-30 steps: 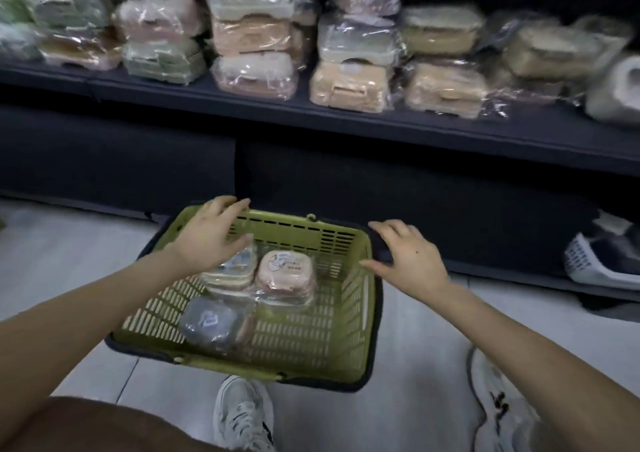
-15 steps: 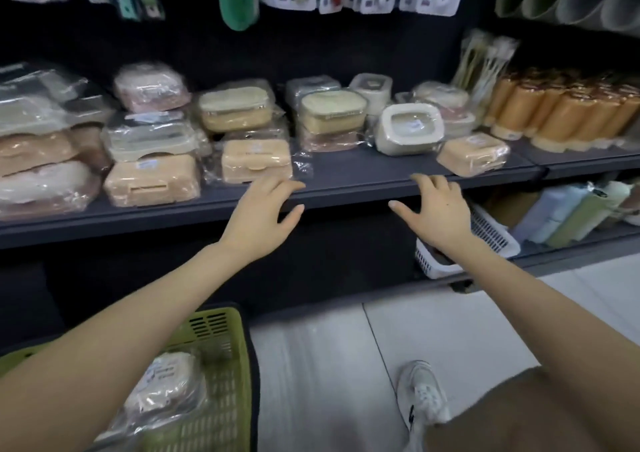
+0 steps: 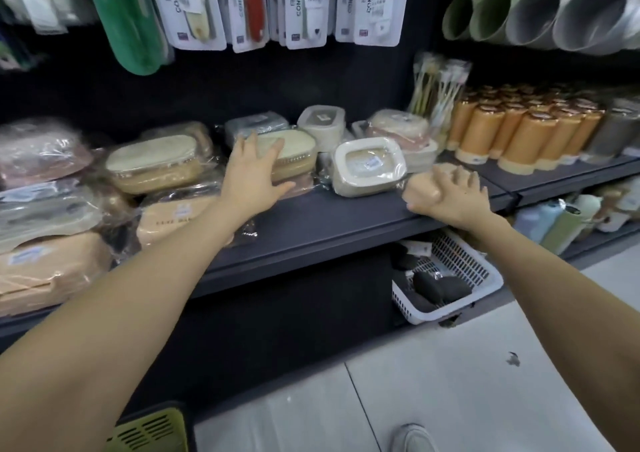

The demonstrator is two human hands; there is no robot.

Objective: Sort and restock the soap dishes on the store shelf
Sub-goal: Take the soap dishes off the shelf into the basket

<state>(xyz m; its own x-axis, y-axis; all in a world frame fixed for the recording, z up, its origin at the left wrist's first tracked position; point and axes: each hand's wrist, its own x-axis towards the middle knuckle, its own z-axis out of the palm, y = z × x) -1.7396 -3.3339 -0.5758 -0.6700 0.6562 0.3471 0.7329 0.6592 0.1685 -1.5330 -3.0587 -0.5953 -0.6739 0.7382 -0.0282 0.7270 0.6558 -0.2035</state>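
Observation:
Wrapped soap dishes lie in stacks along the dark shelf (image 3: pixel 329 223). My left hand (image 3: pixel 256 171) reaches over the shelf with its fingers spread, touching a tan soap dish with a cream lid (image 3: pixel 294 150). A peach soap dish (image 3: pixel 420 186) sits near the shelf's front edge under my right hand (image 3: pixel 453 193), whose fingers lie over its top while the thumb lies along its front. Between my hands a white-rimmed soap dish (image 3: pixel 369 167) leans against others. Only a corner of the green basket (image 3: pixel 149 434) shows, at the bottom left.
Orange tumblers (image 3: pixel 519 133) fill the shelf to the right. Carded packs (image 3: pixel 301 4) hang above, with mugs (image 3: pixel 540 11) at the upper right. A white basket (image 3: pixel 450 278) sits below the shelf on the floor. My shoe (image 3: pixel 412 437) is on the tiles.
Both hands left the green basket's rim and rose to the shelf. The left hand reached the tan dish and the right hand came down on the peach dish. The view swung up and right.

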